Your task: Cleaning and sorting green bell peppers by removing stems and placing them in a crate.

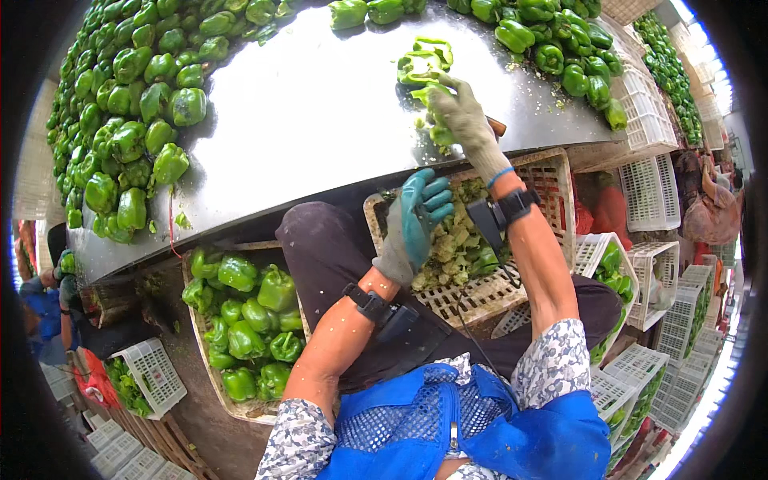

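My right hand [462, 114], in a pale knit glove, is over the metal tabletop [288, 114] with its fingers on cut green pepper pieces [443, 133]. Cut pepper rings [418, 67] lie just beyond its fingertips. The brown handle of a tool [496, 126] shows beside this hand; the rest of it is hidden. Nearer my body, my left hand [420, 210], in a grey and teal coated glove, is raised with its fingers curled and apart, holding nothing that I can see. Below and beside it, a plastic crate [543, 186] holds pepper cores and trimmings [450, 255].
Whole green bell peppers [129, 141] are heaped on the table's left, with more [564, 45] at its right. A crate of peppers [246, 330] stands left of my legs. White crates [651, 192] crowd the right side. Another person [45, 312] is at the far left.
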